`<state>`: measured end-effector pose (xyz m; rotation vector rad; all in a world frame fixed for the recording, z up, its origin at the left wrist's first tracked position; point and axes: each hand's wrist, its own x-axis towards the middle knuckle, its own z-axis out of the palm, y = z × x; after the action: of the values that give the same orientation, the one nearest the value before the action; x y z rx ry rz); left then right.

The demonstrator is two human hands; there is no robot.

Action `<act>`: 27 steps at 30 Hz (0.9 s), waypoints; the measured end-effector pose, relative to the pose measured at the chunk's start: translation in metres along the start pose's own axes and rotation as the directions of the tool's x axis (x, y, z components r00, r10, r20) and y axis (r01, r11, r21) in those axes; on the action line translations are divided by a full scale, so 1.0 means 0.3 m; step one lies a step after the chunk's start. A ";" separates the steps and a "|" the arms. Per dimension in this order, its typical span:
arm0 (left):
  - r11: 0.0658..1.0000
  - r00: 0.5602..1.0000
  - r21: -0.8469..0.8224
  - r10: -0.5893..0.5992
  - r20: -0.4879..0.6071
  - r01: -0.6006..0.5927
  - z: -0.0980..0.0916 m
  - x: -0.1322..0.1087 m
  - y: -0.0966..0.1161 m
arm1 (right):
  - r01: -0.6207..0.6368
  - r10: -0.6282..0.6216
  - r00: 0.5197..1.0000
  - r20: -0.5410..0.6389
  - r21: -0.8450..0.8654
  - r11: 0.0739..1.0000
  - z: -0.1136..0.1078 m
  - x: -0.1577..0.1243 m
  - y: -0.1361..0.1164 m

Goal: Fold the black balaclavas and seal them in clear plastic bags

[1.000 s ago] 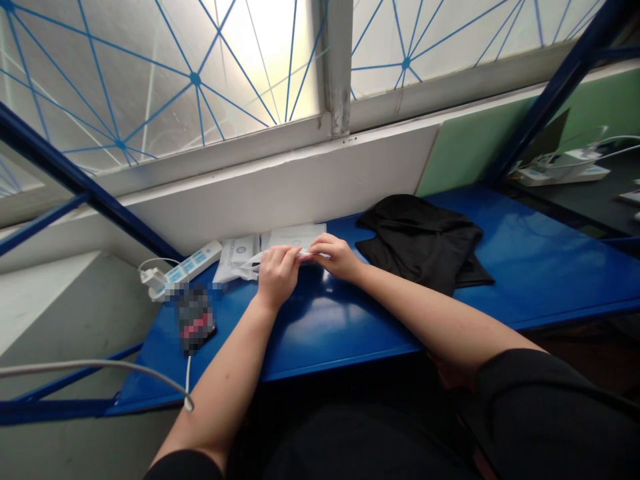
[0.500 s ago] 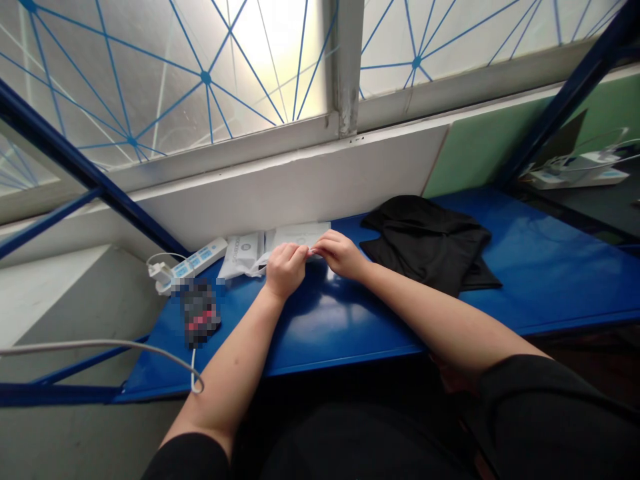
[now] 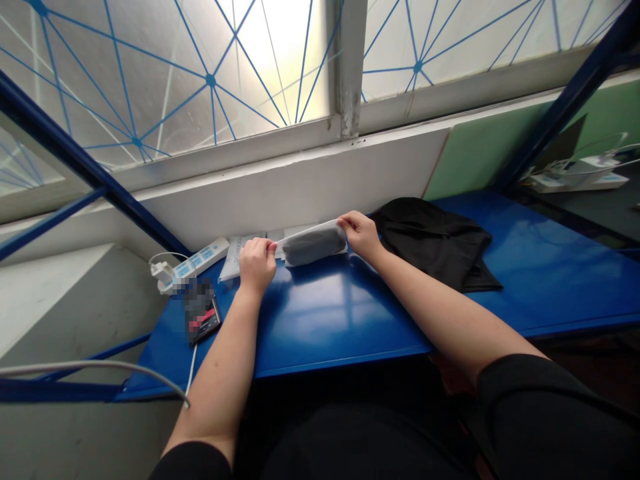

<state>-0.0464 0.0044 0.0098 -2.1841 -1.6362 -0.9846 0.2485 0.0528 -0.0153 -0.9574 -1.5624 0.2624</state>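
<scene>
Over the blue table (image 3: 340, 333), a frosted plastic bag (image 3: 315, 245) with something dark inside is stretched between my two hands. My left hand (image 3: 258, 267) is closed, pinching the left end of its top edge. The opposite top corner is in the closed fingers of my right hand (image 3: 361, 235). Behind my left hand lies a whitish printed plastic packet (image 3: 231, 259), partly covered by the hand. A black cloth garment (image 3: 435, 240) lies crumpled just right of my right hand.
A white power strip (image 3: 200, 262) with a plugged-in charger lies at the table's left back. Near my left forearm sits a phone (image 3: 203, 313), partly pixelated, with a cable. Blue metal posts (image 3: 85, 160) flank the table, and a low wall with windows runs behind it.
My hands were close together and have moved apart, left hand leftward, right hand rightward. The bag with its dark content now shows spread between them.
</scene>
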 end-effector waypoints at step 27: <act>0.902 0.770 0.328 -0.416 0.484 0.281 0.096 0.020 -0.301 | -0.637 0.494 0.764 0.414 0.365 0.680 -0.002 0.002 -0.108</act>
<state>-0.1177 0.0561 -0.0258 -2.1461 -2.3431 -0.1857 0.2355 0.0325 0.0063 -1.0033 -1.2935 1.2439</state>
